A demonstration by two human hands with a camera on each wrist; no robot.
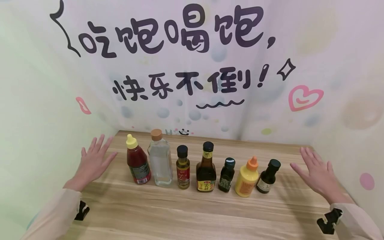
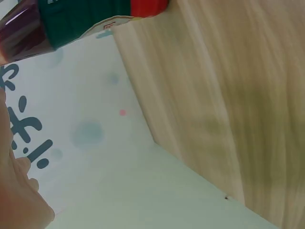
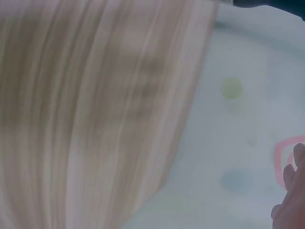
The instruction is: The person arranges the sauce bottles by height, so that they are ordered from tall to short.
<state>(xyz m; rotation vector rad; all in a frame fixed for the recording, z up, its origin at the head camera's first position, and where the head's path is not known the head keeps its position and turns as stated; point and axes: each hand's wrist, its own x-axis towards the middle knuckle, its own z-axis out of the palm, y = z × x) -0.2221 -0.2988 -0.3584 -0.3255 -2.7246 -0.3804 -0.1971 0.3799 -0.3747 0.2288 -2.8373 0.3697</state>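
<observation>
The red bottle [image 1: 139, 165] and the black-capped bottle [image 1: 268, 176] stand at the left and right ends of a row on the table [image 1: 168, 216], five bottles [image 1: 206, 170] between them. The left hand [image 1: 94, 160] and right hand [image 1: 319, 173] reach forward outside the row, backs up, fingers spread, gripping nothing. Both end bottles are upright, long axes vertical, tops up. Behind hangs a printed cloth [image 1: 192, 83].

Printed cloth [image 1: 210, 60] around the table [image 1: 168, 216] suggests a booth.
</observation>
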